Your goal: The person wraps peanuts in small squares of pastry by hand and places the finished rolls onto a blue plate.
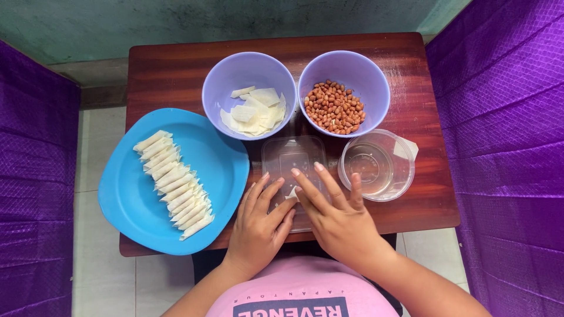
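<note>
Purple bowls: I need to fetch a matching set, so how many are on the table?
2. One bowl holding pale wrappers sits at the back, left; the other bowl holding peanuts sits beside it, right. None seem hidden.

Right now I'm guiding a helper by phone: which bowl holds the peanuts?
On the brown wooden table, two lilac bowls stand side by side at the far edge. Take the right-hand bowl, just beyond the clear round container. It holds reddish-brown peanuts; its neighbour holds pale wrapper pieces.
</note>
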